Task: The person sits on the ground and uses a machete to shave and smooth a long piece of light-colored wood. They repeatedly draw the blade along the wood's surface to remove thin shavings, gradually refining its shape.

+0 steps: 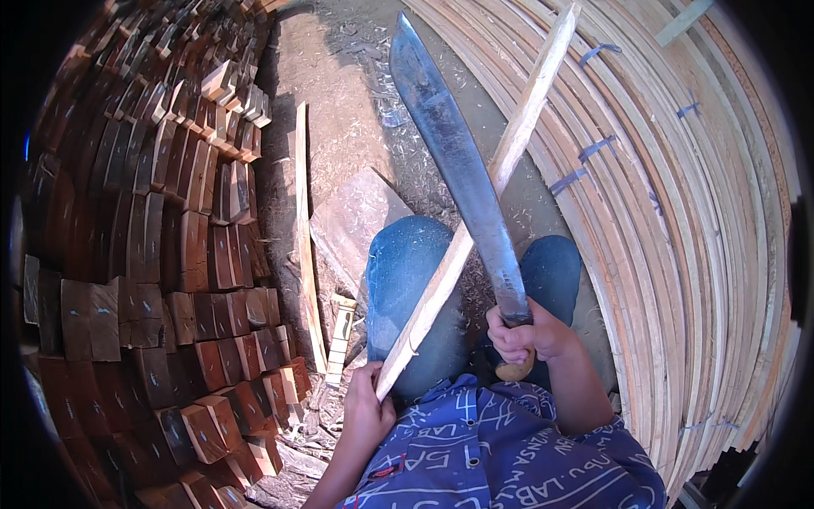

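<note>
My right hand is closed round the wooden handle of a machete, whose broad, worn steel blade points up and away to the far left. Near my left thigh, my left hand grips the near end of a long, pale, roughly trimmed wooden stick. From there the stick slants across my knees to the far right. The blade crosses over it about midway; whether the two touch I cannot tell.
Stacked dark and reddish timber blocks rise along the left. Long pale boards, bundled with blue ties, line the right. On the ground lie a flat slab, a thin wooden strip, a short yellowish piece with dark bands and scattered shavings.
</note>
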Demonstrator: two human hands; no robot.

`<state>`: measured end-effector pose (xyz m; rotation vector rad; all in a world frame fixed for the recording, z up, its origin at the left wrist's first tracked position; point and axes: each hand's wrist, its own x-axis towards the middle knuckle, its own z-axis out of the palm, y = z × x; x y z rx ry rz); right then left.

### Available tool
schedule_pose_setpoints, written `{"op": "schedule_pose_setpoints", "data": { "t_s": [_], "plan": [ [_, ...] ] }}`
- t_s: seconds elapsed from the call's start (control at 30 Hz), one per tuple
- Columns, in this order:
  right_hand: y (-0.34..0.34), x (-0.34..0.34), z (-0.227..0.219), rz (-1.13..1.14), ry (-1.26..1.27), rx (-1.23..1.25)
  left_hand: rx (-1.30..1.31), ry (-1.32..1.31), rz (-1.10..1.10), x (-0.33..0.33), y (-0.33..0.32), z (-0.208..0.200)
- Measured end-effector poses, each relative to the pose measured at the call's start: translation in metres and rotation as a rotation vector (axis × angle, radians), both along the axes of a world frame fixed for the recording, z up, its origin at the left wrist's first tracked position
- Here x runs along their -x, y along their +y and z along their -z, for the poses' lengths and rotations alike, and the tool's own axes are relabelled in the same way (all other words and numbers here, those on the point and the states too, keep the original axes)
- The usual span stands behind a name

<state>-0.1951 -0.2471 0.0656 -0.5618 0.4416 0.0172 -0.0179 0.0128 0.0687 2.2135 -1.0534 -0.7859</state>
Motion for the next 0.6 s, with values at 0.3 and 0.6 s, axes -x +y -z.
{"op": "schedule_pose_setpoints", "data": {
  "t_s": [0.3, 0.6],
  "plan": [
    [0.019, 0.012, -0.016, -0.011, 0.123, 0.013, 0.087, -0.105, 0.036, 0.005, 0.031, 0.026],
    [0.025, 0.029, 0.005, 0.044, 0.071, -0.197, 0.014, -0.152, 0.161, -0.002, 0.039, 0.041]
  ]
}}
